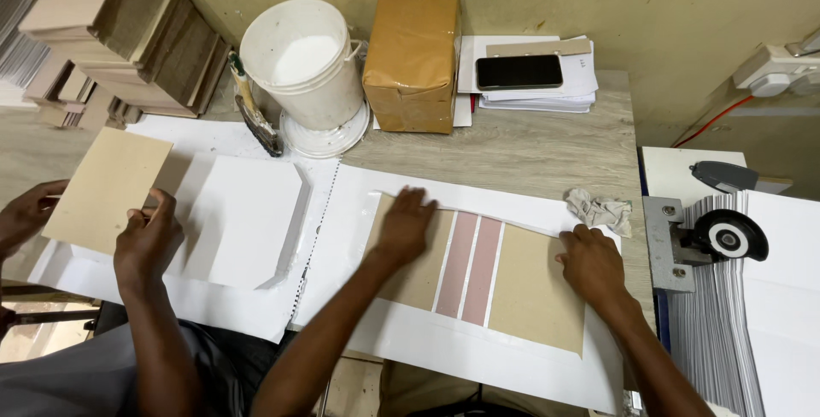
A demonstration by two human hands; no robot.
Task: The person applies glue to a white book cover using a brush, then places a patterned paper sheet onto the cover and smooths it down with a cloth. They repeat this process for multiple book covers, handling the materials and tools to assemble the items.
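While both boards and two pink spine strips [471, 267] lie placed, we are pressing left hand [404, 225] and right hand [592, 263] flat, fingers spread, on the tan boards [534, 293], white sheet [478, 353] margins unfolded.

One head-worn camera looks steeply down — close over the table [530, 148] — toward the wall.

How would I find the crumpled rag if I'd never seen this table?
Start at the grey wooden table and find the right hand pressing on tan board. Just above that hand lies the crumpled rag, the only wrinkly, lumpy thing among flat sheets.
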